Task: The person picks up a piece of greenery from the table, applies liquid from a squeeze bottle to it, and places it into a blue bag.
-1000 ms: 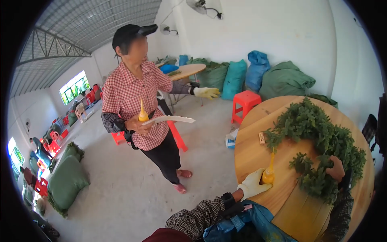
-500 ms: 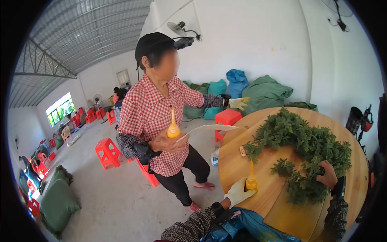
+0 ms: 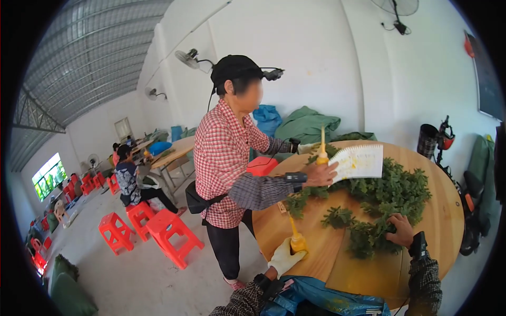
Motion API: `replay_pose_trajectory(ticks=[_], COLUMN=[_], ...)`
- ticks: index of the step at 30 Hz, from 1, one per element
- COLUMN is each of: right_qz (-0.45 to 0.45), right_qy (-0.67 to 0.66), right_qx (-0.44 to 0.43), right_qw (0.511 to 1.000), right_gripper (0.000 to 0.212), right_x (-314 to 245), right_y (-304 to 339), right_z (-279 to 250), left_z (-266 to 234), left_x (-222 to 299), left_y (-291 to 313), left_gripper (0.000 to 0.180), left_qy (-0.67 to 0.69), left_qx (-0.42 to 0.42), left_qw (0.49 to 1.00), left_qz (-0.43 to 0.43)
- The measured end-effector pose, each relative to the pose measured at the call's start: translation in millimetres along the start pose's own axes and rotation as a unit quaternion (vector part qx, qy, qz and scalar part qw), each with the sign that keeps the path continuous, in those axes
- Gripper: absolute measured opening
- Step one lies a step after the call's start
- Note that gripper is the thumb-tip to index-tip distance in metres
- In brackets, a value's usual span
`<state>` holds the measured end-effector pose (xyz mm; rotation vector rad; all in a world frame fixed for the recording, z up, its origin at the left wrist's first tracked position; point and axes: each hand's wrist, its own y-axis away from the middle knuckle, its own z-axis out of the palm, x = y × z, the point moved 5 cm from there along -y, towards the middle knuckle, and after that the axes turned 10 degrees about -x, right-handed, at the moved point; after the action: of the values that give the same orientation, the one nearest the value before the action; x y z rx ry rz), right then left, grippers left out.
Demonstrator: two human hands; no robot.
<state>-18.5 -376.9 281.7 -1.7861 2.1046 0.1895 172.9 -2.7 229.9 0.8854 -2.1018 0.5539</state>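
Note:
My left hand [image 3: 287, 258], in a pale glove, is closed round a yellow squeeze bottle [image 3: 298, 243] with a long thin nozzle, upright at the near left of the round wooden table [image 3: 342, 247]. My bare right hand [image 3: 401, 230] has its fingers curled into the near right edge of a pile of green leafy sprigs [image 3: 398, 184], gripping a sprig; the fingertips are partly hidden. Across from me, a person in a red checked shirt [image 3: 221, 152] holds a second yellow squeeze bottle [image 3: 322, 154] and a white spiral-bound pad [image 3: 361, 162] over the pile.
A brownish board [image 3: 363, 276] lies at the table's near edge, beside blue plastic sheeting [image 3: 311, 295]. Red stools [image 3: 171, 237] stand at the left, with another person seated behind them. Stuffed green sacks [image 3: 305, 125] lie against the wall. A scooter [image 3: 472, 205] is at the right.
The person opposite has turned to the table and brought the pad and bottle over the sprigs. My view has swung right. My hands keep nearly the same places on the table.

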Motion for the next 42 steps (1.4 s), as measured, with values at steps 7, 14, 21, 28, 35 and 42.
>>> replay_pose_trajectory(ticks=[7,14,21,28,35,42], right_qz=[0.014,0.040,0.049,0.047,0.050,0.055], right_qy=[0.014,-0.010,-0.004,-0.010,-0.012,-0.020], right_qx=[0.012,0.035,0.067,0.089,0.130,0.135], right_qw=[1.000,0.999,0.997,0.995,0.990,0.989], right_gripper=[0.054,0.055,0.052,0.048,0.046,0.045], right_x=[-9,-6,-10,-12,-9,-7], right_y=[9,10,9,9,9,10], right_z=[9,13,17,18,23,24], left_z=[1,2,2,2,1,3], left_x=[-2,-2,-9,-7,3,-4], left_y=[2,-1,-6,-6,-4,-6], left_gripper=[0.065,0.064,0.063,0.063,0.056,0.063], left_qy=[0.005,-0.003,0.004,0.003,0.008,0.014], left_qx=[-0.002,0.002,-0.002,0.016,0.014,0.022], left_qw=[1.000,1.000,1.000,1.000,1.000,1.000], left_qz=[-0.012,-0.014,-0.006,-0.002,-0.026,-0.007])
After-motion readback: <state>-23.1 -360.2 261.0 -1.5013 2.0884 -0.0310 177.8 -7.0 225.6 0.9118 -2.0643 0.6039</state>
